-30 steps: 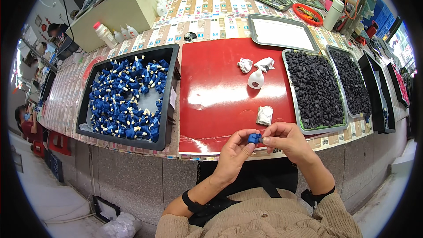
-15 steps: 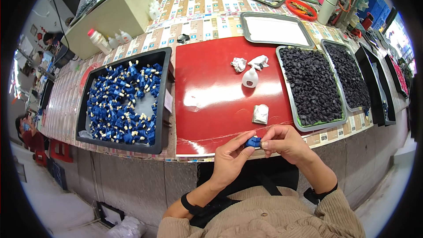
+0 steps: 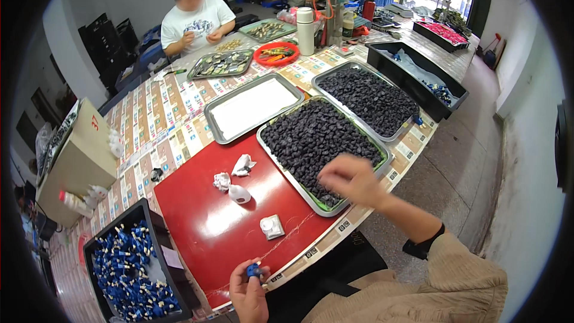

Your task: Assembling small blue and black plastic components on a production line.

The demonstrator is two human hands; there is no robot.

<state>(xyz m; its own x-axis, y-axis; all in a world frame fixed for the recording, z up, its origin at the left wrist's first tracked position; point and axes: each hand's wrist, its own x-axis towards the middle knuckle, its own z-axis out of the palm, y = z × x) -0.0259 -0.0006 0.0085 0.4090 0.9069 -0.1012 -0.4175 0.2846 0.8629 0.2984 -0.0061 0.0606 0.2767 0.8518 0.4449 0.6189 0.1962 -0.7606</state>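
Note:
Near the table's front edge, my left hand grips a small blue figure piece between thumb and fingers, with a pale tip showing on it. My right hand is over the near right part of a grey tray full of small black pieces. Motion smears its fingers, which look bent downward, and I cannot see whether anything is in them. On the red mat between the hands and the far tray lie a white square block, a white squeeze bottle and crumpled white tissues.
A black bin of blue pieces stands at the left. Beyond the mat lies a white-lined tray; a second tray of black pieces and a long black bin are to the right. Across the table sits a person.
My view has swung to the right. My right hand has let go of the blue piece and moved right, over the tray of black pieces. My left hand still holds the blue piece.

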